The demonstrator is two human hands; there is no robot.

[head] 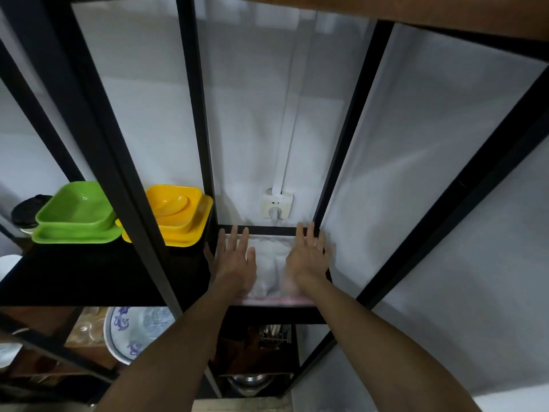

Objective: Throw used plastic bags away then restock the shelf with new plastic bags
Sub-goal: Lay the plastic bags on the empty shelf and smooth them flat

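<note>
Head cam, looking down into a black metal shelf [269,230]. Pack of new plastic bags [269,263], white w/ a pinkish front edge, lies flat on the narrow shelf level at 6 o'clock from the wall socket [277,206]. Both hands are on top of it. Left hand [236,257] is at the pack's 9 o'clock side, palm down, fingers spread and straight, gripping nothing. Right hand [309,257] is at the 3 o'clock side, also flat and wide open, holding nothing; its heel is motion-blurred.

Looks like the restock step: pressing or sliding the pack home. Front edge sits abt at the shelf lip, so judging it's nearly in place.

To do it well: keep palms flat, push evenly w/ both hands toward 12 o'clock so the pack doesn't skew. Stop before it reaches the back rail, since the plug sits just behind. Smooth the middle crease outward. Stay clear of the yellow dishes [175,214] at 9 o'clock and the green dishes [74,215] beyond them.
</note>
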